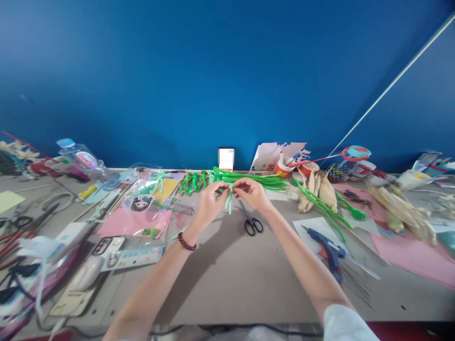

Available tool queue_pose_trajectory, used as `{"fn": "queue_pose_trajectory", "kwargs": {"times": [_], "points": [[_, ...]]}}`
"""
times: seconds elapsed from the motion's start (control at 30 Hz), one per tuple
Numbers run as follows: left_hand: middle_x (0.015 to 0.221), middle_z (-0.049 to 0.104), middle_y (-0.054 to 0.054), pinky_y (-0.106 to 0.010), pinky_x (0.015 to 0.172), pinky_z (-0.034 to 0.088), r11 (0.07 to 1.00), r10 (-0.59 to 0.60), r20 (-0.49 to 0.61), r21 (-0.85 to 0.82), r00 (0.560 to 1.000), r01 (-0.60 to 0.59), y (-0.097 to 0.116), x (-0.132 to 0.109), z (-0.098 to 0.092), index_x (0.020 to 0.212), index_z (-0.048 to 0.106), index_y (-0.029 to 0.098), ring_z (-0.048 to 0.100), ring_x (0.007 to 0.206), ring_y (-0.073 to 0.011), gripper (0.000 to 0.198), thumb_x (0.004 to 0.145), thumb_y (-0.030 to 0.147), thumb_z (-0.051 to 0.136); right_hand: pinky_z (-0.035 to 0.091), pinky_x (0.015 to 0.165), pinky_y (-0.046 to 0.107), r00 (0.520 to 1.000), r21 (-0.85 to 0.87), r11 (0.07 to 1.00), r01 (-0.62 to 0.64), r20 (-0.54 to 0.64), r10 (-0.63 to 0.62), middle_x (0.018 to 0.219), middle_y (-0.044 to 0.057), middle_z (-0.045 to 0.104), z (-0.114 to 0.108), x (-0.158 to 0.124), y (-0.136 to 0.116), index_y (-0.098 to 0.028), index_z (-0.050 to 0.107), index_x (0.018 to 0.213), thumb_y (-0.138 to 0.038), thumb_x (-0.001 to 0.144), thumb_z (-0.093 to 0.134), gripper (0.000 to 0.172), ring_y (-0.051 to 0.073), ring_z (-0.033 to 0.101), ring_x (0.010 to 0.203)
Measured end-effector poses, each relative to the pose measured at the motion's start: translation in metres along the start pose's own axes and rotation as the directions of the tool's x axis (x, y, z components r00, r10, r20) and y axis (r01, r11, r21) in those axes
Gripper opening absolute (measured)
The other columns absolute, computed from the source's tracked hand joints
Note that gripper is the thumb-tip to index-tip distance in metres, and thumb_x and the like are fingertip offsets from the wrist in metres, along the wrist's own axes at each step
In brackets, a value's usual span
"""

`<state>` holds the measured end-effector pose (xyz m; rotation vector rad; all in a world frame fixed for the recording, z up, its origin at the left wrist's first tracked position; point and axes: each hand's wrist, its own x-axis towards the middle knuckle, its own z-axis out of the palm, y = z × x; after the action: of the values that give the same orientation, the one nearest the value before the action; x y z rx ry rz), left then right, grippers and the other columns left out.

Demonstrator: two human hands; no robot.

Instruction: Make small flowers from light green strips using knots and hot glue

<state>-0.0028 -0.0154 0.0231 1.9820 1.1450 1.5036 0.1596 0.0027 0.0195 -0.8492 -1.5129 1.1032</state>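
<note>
A deep blue wall (213,71) fills everything beyond the grip. Under both hands runs the grey bench (231,279), crowded at either end and barer in the stretch nearer the person than the grip. A pink sheet (135,222) lies out to the left of the grip, with a printed card on it. Just behind the grip, almost touching the fingertips, lies a long bundle of bright green stems (259,181) laid sideways along the bench. Dried husks (318,189) sit to the right of the grip, past the end of that bundle. A blue glue gun (329,248) rests on white paper, to the right of the grip and nearer the person.

The left hand (209,201) and right hand (254,194) meet at the middle of the bench, knuckles up, thumbs and forefingers turned toward each other. Black-handled scissors (251,220) lie on the bench just below the right hand, blades pointing up toward the grip. A dark red bead bracelet (186,242) circles the left wrist.

Smallest is the pale green stem (229,202). It sits between the two hands. Each grip is pinched closed on its upper part with thumb and forefinger, and its loose ends hang down from the grip above the bench.
</note>
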Motion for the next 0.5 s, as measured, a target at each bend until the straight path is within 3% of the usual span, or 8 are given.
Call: {"fn": "queue_pose_trajectory", "kwargs": {"times": [0.3,0.5], "points": [[0.077,0.066,-0.002,-0.025,0.065,0.049,0.999,-0.015,-0.011,0.038,1.0,0.016,-0.001,-0.006,0.004,0.083,0.061,0.018,0.061,0.068,-0.0133,0.008,0.083,0.024,0.055,0.052,0.066,0.028,0.99,-0.264,0.957,0.12,-0.034,-0.134,0.078,0.004,0.065,0.003,-0.002,-0.003,-0.018,0.062,0.077,-0.026,0.075,0.06,0.009,0.016,0.062,0.069],[0.077,0.066,-0.003,-0.025,0.065,0.048,0.995,0.008,-0.082,0.102,0.997,0.001,-0.001,-0.012,0.007,0.083,0.06,0.018,0.062,0.069,-0.014,0.01,0.083,0.027,0.055,0.051,0.067,0.029,0.982,-0.294,0.939,0.179,-0.012,-0.191,0.078,0.004,0.063,0.009,-0.006,-0.011,-0.018,0.061,0.077,-0.021,0.077,0.056,0.006,0.016,0.061,0.07]]}}
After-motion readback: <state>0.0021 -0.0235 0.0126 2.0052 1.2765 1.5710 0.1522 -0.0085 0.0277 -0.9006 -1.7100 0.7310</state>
